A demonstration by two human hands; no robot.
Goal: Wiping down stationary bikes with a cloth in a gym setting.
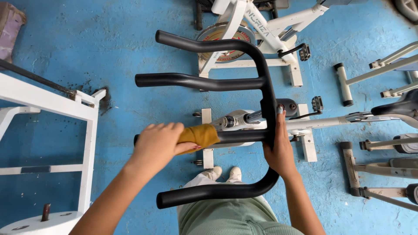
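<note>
Far left there's a white metal frame (89, 130) on the blue floor (130, 35), plus a white round disc (43, 222) down in the corner with a rusty stub sticking up.

Next, our left hand (157, 143) has its fingers curled down tight over a mustard-yellow cloth (199, 135), pressing it onto one of the inner bars of the black handlebar (209, 82). That bar's long axis runs left-right across the view, and the cloth pokes out of the fist toward the right, so it lies along the bar toward the middle stem. The left hand is the one on the cloth; the right is well apart from it.

Our right hand (279, 152) is wrapped around the handlebar's cross piece where the bars join, fingers closed around it.

Signs and labels: the white exercise bike (261, 26) up top has a round flywheel (217, 37) with a red-and-cream ring sticker, and dark lettering along its white frame tube. More grey machine legs (348, 82) sit far right.
</note>
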